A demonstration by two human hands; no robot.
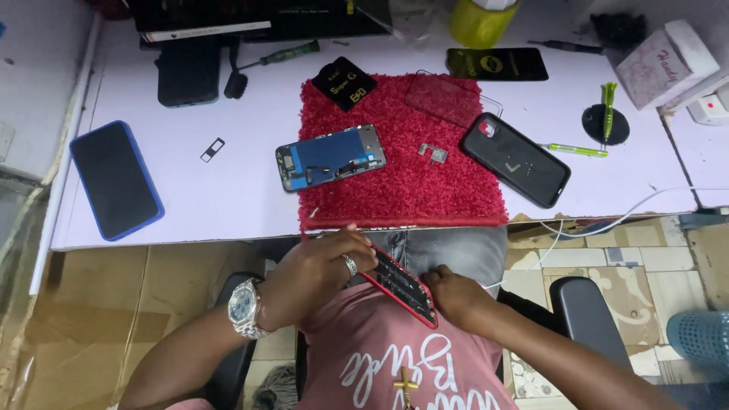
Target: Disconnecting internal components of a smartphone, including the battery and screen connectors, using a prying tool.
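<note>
While both hands grip the red-framed opened phone body over the lap, left hand clamps its upper end, right hand pinches the lower corner; detached screen panel lies on the red shaggy mat.

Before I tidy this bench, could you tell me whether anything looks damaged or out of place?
Both hands, left and right, hold an opened red phone body over the lap. Its detached screen assembly lies askew across the red mat's left edge, and a small metal bracket sits loose.
</note>
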